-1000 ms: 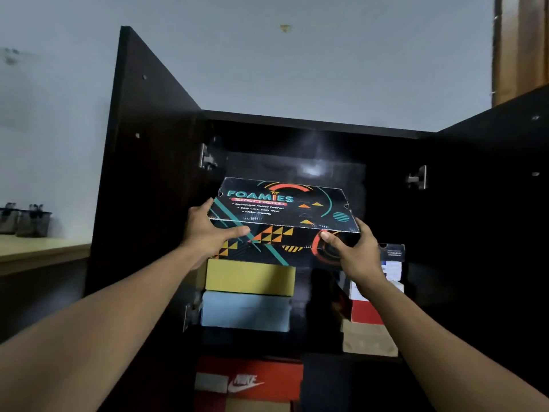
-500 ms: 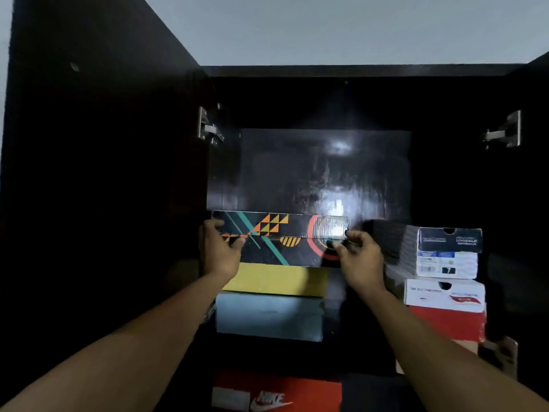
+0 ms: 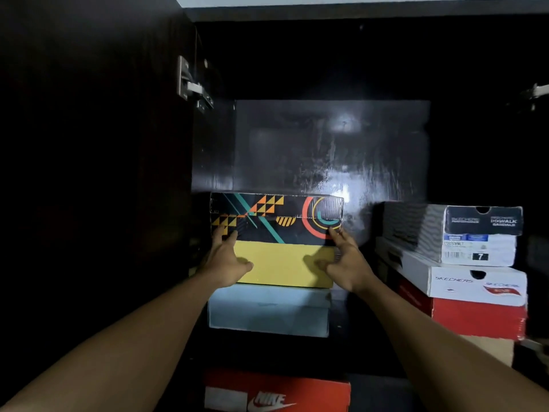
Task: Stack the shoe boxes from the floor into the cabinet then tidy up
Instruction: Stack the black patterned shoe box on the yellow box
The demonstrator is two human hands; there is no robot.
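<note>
Below the plain yellow cardboard box, a red carton reads NIKE. The left hand and right hand lie open before it, straight fingertips touching the black shoe box patterned with orange triangles and teal stripes, stacked directly on it. To its right a white carton reads SKECHERS, inside the glossy dark cabinet.

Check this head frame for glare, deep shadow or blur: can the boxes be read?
Head view: dim overall, cabinet door near black; glare on the glossy back panel above the patterned box; left hand and right hand cast shadows on the yellow box; white Skechers box label soft but readable.
</note>
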